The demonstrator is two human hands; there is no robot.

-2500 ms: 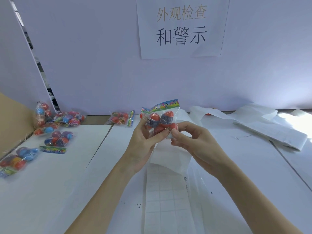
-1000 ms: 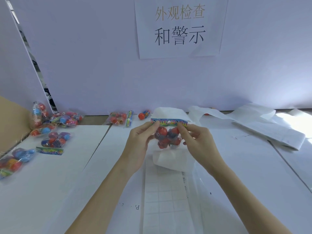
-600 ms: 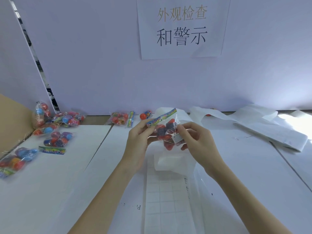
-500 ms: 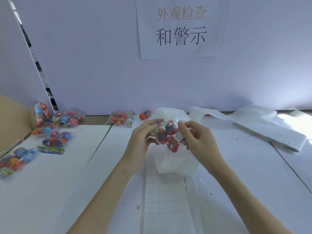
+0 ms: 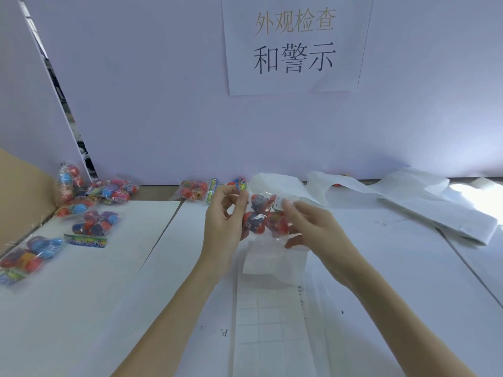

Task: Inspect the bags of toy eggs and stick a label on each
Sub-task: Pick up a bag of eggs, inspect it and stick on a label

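Now both hands (image 5: 226, 216) (image 5: 313, 227) pinch a crinkly clear bag (image 5: 265, 216) of round eggs.

Printed paper sign (image 5: 295, 44) on lilac wall (image 5: 163, 91), brown cardboard (image 5: 19, 191) at left, white table (image 5: 81, 295)

One head-worn wide-angle camera gives the only view. It looks forward and down over a white surface (image 5: 81, 308) toward an upright white back panel (image 5: 163, 91) that fills the upper half of the frame, with a printed paper sign (image 5: 295, 44) at top centre. Both forearms enter from the bottom edge, close to the lens. Straight lines bow near the frame's edges.
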